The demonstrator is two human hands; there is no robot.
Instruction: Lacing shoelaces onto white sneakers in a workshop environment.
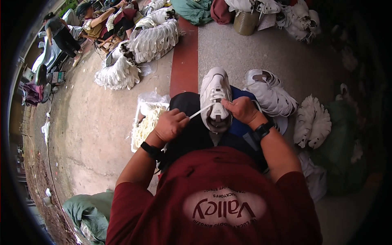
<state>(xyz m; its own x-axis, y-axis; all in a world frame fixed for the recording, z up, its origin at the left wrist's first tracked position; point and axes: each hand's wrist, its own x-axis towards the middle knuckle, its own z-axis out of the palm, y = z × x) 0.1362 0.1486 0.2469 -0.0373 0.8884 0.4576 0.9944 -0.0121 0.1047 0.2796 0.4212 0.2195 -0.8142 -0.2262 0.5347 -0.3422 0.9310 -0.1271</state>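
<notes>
A white and grey sneaker (216,87) rests on my lap, its toe pointing away from me and its opening toward me. White lace crosses the lower part of its tongue. My left hand (170,125) is closed around a white shoelace (201,111), which runs taut from the fist to the shoe. On the shoe's right side, my right hand (241,110) has its thumb and fingers pressed together at the eyelets, by the lace. What exactly lies between those fingers is too small to make out.
Beside my left knee stands a white basket (134,141) of cream laces. Stacked white shoe uppers (271,96) lie at my right, with more uppers (155,38) at the far left. A green sack (92,210) is at the near left. Two people (61,34) are in the background.
</notes>
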